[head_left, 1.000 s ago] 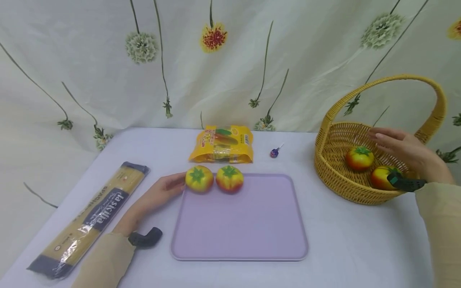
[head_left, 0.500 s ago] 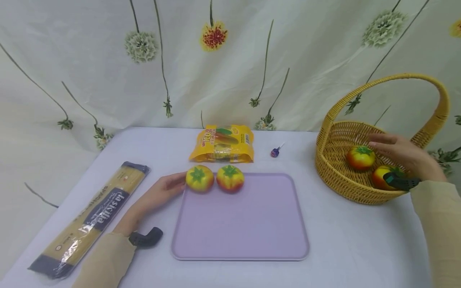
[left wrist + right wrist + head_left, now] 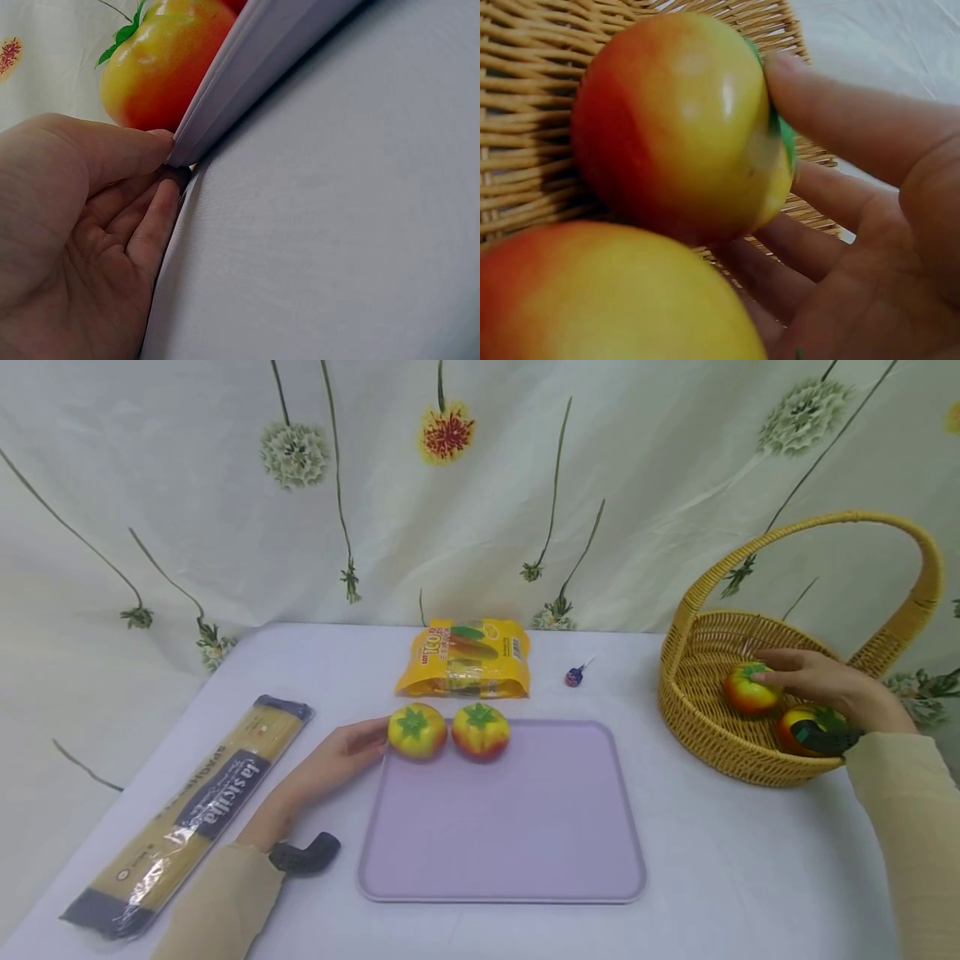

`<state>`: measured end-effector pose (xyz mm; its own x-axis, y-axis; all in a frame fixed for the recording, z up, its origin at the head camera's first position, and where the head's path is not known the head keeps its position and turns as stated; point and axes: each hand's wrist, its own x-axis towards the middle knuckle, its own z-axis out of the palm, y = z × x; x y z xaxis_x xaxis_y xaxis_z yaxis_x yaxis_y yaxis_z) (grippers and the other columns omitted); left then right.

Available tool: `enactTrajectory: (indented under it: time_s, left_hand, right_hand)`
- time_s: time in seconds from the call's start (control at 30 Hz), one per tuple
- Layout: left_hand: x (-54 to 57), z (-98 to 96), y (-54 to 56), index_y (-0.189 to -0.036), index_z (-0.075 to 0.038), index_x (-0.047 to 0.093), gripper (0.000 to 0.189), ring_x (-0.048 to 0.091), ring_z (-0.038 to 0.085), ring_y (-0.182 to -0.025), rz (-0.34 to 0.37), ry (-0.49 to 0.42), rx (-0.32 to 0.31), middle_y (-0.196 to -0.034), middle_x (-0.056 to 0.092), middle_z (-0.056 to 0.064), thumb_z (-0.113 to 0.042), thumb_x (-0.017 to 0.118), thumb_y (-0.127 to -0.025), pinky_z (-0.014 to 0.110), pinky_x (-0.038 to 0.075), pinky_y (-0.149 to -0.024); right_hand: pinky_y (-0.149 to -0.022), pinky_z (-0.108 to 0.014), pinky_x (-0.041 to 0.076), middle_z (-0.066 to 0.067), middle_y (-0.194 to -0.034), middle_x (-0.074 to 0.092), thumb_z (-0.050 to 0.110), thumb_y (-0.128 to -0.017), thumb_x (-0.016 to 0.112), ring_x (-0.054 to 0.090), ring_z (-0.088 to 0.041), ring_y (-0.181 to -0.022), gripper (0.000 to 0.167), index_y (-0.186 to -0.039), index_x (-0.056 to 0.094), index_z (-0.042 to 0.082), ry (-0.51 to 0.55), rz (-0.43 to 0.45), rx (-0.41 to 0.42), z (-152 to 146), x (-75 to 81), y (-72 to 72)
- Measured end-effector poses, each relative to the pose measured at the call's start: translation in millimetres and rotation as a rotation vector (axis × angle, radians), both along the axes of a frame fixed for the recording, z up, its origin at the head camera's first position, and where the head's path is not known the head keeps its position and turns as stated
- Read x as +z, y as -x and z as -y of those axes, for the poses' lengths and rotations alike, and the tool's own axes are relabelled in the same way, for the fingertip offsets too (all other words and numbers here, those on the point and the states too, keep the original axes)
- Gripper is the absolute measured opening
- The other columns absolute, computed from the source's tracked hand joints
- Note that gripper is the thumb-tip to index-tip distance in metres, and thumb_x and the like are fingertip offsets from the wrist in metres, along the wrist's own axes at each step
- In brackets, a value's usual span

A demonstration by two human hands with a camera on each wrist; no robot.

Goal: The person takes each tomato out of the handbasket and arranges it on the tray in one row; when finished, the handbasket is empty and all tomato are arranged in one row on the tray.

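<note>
In the head view my left hand [image 3: 348,756] is at the far left corner of the lilac tray [image 3: 502,827]. The left wrist view shows its thumb on the tray's rim [image 3: 217,90], with curled fingers below the edge. Two yellow-red tomatoes with green leafy tops, a left one [image 3: 417,731] and a right one [image 3: 481,732], sit side by side at the tray's far left. My right hand [image 3: 832,685] reaches into the wicker basket [image 3: 705,743], thumb and fingers round a tomato [image 3: 682,127]. Another tomato [image 3: 607,300] lies close by in the basket, partly under my wrist.
A yellow mango-print packet [image 3: 465,660] lies behind the tray, with a small lollipop [image 3: 575,676] to its right. Along the left side lies a long spaghetti pack [image 3: 195,814]. The basket's tall handle [image 3: 810,522] arches above my right hand. A flowered cloth hangs behind.
My right hand has moved left and down onto the farther tomato in the basket, its thumb now over the top. The left hand, tray and tray tomatoes stay in place.
</note>
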<state>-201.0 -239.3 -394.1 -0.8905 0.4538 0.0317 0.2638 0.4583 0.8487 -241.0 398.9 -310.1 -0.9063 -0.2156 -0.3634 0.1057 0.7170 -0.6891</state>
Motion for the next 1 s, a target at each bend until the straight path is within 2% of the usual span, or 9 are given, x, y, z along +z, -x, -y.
enactTrajectory:
  time_s: [0.13,0.33,0.47,0.57,0.67,0.77,0.87,1.0]
  left_hand:
    - [-0.1,0.3,0.3,-0.138,0.000,0.041,0.048,0.033,0.033,-0.131,-0.007,0.008,0.000,-0.139,0.043,0.017,-0.019,0.054,-0.096,0.049,0.022,-0.107]
    - [-0.3,0.2,0.5,-0.138,0.001,0.042,0.048,0.034,0.033,-0.130,-0.018,0.012,-0.004,-0.139,0.043,0.018,-0.018,0.054,-0.096,0.049,0.023,-0.107]
    - [-1.1,0.2,0.7,-0.138,0.001,0.041,0.048,0.034,0.033,-0.130,-0.012,0.005,-0.004,-0.139,0.043,0.018,-0.018,0.055,-0.095,0.049,0.023,-0.107]
    - [-3.1,0.3,1.5,-0.138,0.001,0.042,0.048,0.034,0.033,-0.130,-0.013,0.002,-0.001,-0.138,0.044,0.017,-0.017,0.055,-0.095,0.049,0.023,-0.107]
    - [-5.4,0.4,2.3,-0.137,0.001,0.042,0.047,0.034,0.032,-0.130,-0.008,0.000,0.000,-0.138,0.044,0.017,-0.016,0.055,-0.095,0.048,0.023,-0.108]
    - [-4.9,0.5,2.0,-0.138,0.001,0.042,0.048,0.034,0.032,-0.130,-0.012,0.006,-0.003,-0.138,0.044,0.017,-0.016,0.055,-0.095,0.048,0.023,-0.107]
    - [-3.0,0.6,1.4,-0.138,0.000,0.042,0.049,0.035,0.032,-0.130,-0.023,0.017,0.000,-0.138,0.044,0.017,-0.018,0.055,-0.095,0.049,0.024,-0.107]
    - [-2.0,1.2,2.0,-0.138,-0.001,0.042,0.049,0.035,0.032,-0.130,-0.029,0.026,0.004,-0.138,0.044,0.015,-0.021,0.055,-0.095,0.050,0.024,-0.107]
  right_hand:
    - [-0.099,-0.067,0.021,-0.043,-0.140,0.005,0.035,-0.097,0.049,0.014,-0.059,-0.125,0.079,-0.144,0.003,-0.011,-0.043,-0.011,0.041,4.8,0.0,2.3]
    - [-0.097,-0.062,0.032,-0.040,-0.136,0.021,0.036,-0.097,0.049,0.031,-0.052,-0.121,0.081,-0.141,0.004,-0.015,-0.070,-0.014,0.069,12.8,-1.0,2.2]
    - [-0.094,-0.058,0.038,-0.037,-0.132,0.031,0.036,-0.097,0.049,0.040,-0.047,-0.116,0.078,-0.141,0.009,-0.016,-0.092,-0.050,0.068,13.7,-1.7,1.6]
    - [-0.092,-0.057,0.040,-0.034,-0.132,0.032,0.038,-0.097,0.048,0.041,-0.044,-0.114,0.076,-0.142,0.014,-0.013,-0.110,-0.085,0.055,12.5,-0.6,-0.5]
    - [-0.092,-0.058,0.037,-0.031,-0.134,0.032,0.040,-0.097,0.049,0.038,-0.042,-0.117,0.075,-0.145,0.015,-0.007,-0.069,-0.097,0.019,12.1,4.9,-4.5]
    - [-0.092,-0.057,0.036,-0.027,-0.136,0.032,0.042,-0.096,0.048,0.037,-0.036,-0.116,0.074,-0.147,0.014,-0.001,-0.017,-0.104,-0.016,15.0,16.7,-9.8]
    - [-0.090,-0.046,0.040,-0.023,-0.135,0.035,0.044,-0.096,0.049,0.043,-0.026,-0.109,0.075,-0.148,0.014,0.004,-0.003,-0.152,-0.044,20.3,32.0,-15.9]
    - [-0.080,-0.021,0.042,-0.015,-0.133,0.038,0.043,-0.095,0.051,0.045,-0.012,-0.101,0.072,-0.149,0.017,0.010,-0.011,-0.253,-0.086,30.5,49.4,-32.0]
